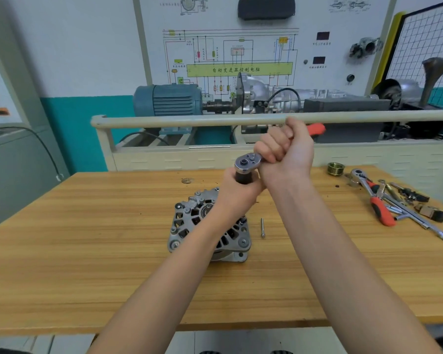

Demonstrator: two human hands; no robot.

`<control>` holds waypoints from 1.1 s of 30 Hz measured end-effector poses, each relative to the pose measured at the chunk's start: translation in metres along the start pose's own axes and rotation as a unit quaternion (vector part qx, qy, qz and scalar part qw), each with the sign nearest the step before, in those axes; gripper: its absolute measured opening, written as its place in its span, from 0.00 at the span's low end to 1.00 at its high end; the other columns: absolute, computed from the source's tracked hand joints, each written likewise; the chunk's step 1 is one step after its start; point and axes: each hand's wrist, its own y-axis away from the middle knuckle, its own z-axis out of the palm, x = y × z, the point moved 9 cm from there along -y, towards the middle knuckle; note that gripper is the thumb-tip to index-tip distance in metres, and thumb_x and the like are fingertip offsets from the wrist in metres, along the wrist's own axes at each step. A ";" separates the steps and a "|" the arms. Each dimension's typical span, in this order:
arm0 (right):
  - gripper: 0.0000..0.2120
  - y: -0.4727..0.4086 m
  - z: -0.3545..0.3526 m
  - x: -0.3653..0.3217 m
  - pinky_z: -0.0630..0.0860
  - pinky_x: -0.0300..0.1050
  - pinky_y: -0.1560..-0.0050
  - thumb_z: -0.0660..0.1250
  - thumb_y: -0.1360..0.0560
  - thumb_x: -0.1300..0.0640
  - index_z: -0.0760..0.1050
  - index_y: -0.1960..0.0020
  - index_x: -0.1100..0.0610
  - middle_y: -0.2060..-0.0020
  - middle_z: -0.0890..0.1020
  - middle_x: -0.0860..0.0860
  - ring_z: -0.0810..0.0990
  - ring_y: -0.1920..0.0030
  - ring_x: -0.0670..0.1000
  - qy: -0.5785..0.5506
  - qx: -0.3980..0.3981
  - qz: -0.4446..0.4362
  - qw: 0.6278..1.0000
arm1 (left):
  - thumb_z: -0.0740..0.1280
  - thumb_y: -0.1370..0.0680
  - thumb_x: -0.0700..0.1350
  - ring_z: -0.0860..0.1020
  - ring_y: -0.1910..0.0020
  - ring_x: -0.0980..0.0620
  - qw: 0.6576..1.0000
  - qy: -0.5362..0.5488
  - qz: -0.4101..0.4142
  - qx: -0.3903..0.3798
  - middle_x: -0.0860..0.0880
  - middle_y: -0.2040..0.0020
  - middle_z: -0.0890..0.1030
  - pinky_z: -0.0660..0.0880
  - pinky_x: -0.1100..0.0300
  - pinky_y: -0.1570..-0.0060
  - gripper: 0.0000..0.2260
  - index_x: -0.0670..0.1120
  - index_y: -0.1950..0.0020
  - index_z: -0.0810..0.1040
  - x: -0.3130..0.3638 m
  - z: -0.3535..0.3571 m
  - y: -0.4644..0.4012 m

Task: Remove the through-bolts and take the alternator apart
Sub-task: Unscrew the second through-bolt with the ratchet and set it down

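Alternator [189,226] sits half hidden behind the left hand [237,192], which grips a dark socket [243,178]. Right hand [287,146] clenches the ratchet [248,162]; one loose bolt [262,227] lies right

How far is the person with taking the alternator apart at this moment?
Done, it seems: one long bolt lies loose on the wooden bench beside the alternator. In hand: the right hand holds a ratchet by its handle, and the left hand holds the dark socket under its head, above the alternator. Left: the housing looks still in one piece, so splitting it remains.
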 end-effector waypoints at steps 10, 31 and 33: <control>0.26 -0.004 0.016 0.030 0.51 0.34 0.85 0.53 0.19 0.57 0.59 0.77 0.55 0.82 0.54 0.45 0.48 0.80 0.42 0.072 -0.081 0.272 0.956 | 0.69 0.28 0.33 0.66 0.75 0.48 0.966 -0.143 -0.019 -0.216 0.46 0.77 0.72 0.65 0.61 0.71 0.18 0.45 0.76 0.68 0.009 0.023 0.009; 0.24 -0.009 0.015 0.030 0.52 0.33 0.87 0.57 0.20 0.58 0.60 0.75 0.55 0.84 0.59 0.46 0.54 0.86 0.43 0.017 -0.049 0.192 0.980 | 0.66 0.30 0.28 0.63 0.79 0.53 0.985 -0.109 -0.044 -0.122 0.51 0.80 0.66 0.62 0.61 0.72 0.21 0.47 0.76 0.64 -0.001 0.010 0.002; 0.25 -0.009 0.007 0.016 0.52 0.34 0.87 0.57 0.20 0.59 0.61 0.76 0.54 0.84 0.58 0.45 0.54 0.86 0.43 -0.006 -0.019 0.086 0.996 | 0.65 0.32 0.29 0.62 0.77 0.52 0.996 -0.084 -0.015 -0.006 0.51 0.78 0.66 0.61 0.59 0.71 0.17 0.45 0.74 0.63 0.000 0.000 0.002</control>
